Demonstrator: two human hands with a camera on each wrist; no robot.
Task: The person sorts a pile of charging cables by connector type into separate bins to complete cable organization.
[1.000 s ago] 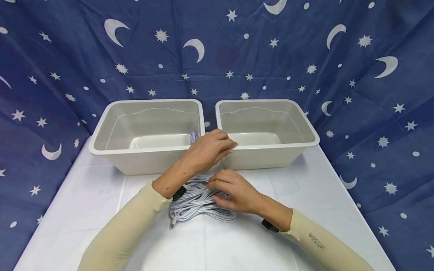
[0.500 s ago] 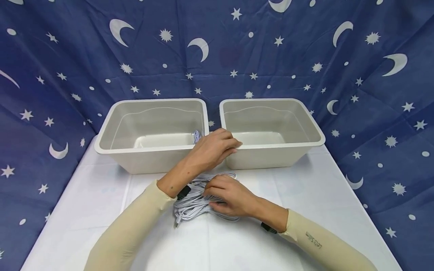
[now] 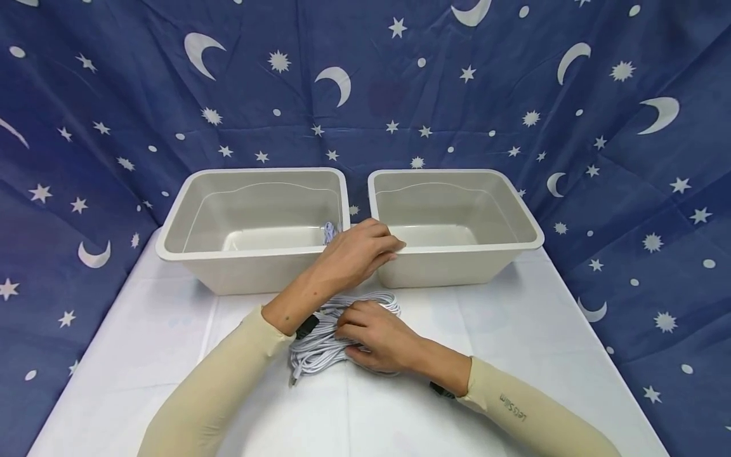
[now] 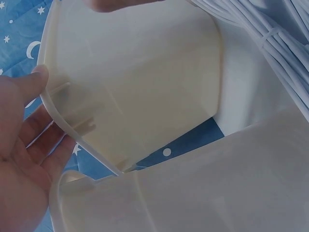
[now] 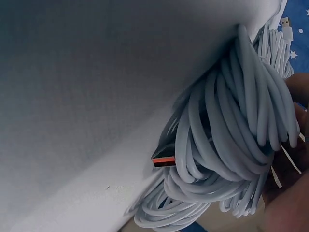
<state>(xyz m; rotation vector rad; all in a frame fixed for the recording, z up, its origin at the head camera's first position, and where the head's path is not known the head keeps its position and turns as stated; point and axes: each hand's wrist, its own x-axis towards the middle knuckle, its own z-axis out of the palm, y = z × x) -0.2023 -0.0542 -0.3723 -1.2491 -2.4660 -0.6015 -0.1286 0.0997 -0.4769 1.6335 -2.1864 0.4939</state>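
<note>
In the head view, a pile of coiled white USB cables [image 3: 316,352] lies on the table in front of two bins. My right hand [image 3: 377,336] lies over the right part of the pile, fingers curled round a coil of cable [image 5: 231,121]. A connector with an orange inside [image 5: 164,161] pokes out of that coil, and a metal USB plug [image 5: 286,30] shows behind it. My left hand [image 3: 356,254] reaches over the gap between the bins and grips the near left corner of the right bin [image 3: 457,271], its thumb at the rim in the left wrist view.
The left bin [image 3: 245,274] holds a small bundle of pale cable [image 3: 329,232] at its right end. Behind both bins hangs a blue cloth [image 3: 434,82] with moons and stars. A white cloth covers the table [image 3: 274,425].
My right hand has moved slightly left and down over the cable pile, covering more of its near right part. My left hand has stayed at the bin's corner.
</note>
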